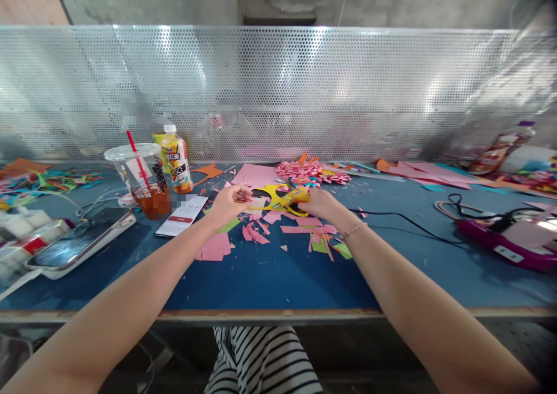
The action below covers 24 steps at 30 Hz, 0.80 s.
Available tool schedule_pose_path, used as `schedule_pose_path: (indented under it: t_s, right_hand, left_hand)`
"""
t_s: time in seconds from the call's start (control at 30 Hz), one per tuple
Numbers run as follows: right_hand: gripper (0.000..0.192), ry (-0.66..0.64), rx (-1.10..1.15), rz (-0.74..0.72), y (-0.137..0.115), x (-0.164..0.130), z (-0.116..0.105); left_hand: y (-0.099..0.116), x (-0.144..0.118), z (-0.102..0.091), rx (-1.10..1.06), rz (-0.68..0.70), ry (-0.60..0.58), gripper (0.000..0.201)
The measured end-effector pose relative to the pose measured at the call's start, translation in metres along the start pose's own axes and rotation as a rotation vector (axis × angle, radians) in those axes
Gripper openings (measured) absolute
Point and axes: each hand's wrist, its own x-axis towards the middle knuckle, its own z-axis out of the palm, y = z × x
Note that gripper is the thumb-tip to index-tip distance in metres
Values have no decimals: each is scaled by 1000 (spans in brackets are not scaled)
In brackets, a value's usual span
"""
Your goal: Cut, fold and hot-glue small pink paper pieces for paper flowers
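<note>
My right hand (319,202) is wrapped round the yellow handles of a pair of scissors (296,197), whose blades point left toward my other hand. With fingers pinched together, my left hand (231,201) holds a small piece of paper, mostly hidden by the fingertips. A yellow paper sheet with rounded cut-outs (272,190) lies between the hands, just behind the scissors. Pink paper scraps (255,233) and strips are strewn below, with a few green pieces (319,245). Behind the scissors is a heap of fringed pink paper (300,170).
At left stand a plastic cup with red straw (150,199) and a juice bottle (177,162), near a lit phone (183,215) and a dark-screened phone (82,240). A purple power strip (500,246) lies right. A perforated metal screen (278,92) closes the back.
</note>
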Motion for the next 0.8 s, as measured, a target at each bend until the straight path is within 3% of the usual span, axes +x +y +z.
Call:
schedule_pose_path:
  t_s: [0.13,0.2,0.47,0.63,0.8]
  right_hand:
    - [37,142,119,200,2,-2,-1]
    - [45,219,199,232,2,-3,0]
    - [48,313,342,210,-3,-4,0]
    - [46,402,392,191,-5,-4,-3]
    - [40,390,363,213,-4,-1,-3]
  left_hand:
    - [1,-2,2,-143,-32,57,15]
    - [3,-2,3,-192,-63,89,21]
    - [4,-1,1,-229,-91,152,36]
    - [3,-2,1,-234,-121,79,18]
    - [3,-1,0,-226,-122,149,13]
